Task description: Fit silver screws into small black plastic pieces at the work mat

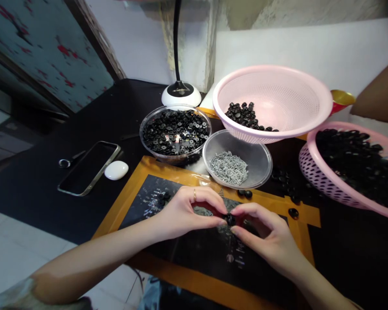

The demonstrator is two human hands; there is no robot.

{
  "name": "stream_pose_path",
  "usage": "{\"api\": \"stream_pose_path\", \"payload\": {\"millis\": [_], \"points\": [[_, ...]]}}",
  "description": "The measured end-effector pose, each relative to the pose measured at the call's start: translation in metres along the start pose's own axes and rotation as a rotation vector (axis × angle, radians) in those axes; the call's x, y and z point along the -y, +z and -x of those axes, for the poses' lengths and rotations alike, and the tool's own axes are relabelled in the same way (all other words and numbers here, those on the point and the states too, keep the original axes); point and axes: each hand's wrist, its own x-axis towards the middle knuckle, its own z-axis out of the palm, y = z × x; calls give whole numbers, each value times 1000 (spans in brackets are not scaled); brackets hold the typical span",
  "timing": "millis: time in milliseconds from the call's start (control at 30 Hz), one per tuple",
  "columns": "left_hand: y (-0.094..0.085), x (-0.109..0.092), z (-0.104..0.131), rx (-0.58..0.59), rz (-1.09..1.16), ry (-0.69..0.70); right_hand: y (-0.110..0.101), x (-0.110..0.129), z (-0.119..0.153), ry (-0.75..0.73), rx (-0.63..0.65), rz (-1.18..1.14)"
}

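Note:
My left hand (189, 211) and my right hand (267, 230) meet over the taped work mat (194, 275). Between their thumbs and forefingers is a small round black part (229, 219), pinched from both sides; the fingertips hide much of it. A ring shows on a finger of the left hand. Just beyond the hands stands a clear plastic bowl of small silver screws (229, 168). Two black knob-like pieces (245, 193) lie on the tape near that bowl. A few more black pieces (163, 198) rest on the mat, left of my left hand.
A clear bowl of black discs (176, 132) stands at the back beside a lamp base (181, 94). A pink basket (273, 103) with some black pieces is behind the screws; another, fuller pink basket (323, 172) is at right. A phone (89, 168) and white oval object (116, 170) lie left.

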Motion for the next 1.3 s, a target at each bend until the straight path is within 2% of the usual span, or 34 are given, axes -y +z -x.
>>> {"api": "stream_pose_path", "payload": {"millis": [333,533,767,1300], "points": [[0,0,1,33,-140,128,3,-2,-1,-28,4,-51],[-2,-1,1,11,-150,180,5,-5,3,-49,-84,-54],[-2,-2,1,32,-143,187,1,-11,4,-132,-65,28],[-1,0,2,35,-139,157,7,-2,2,-91,-69,46]]}}
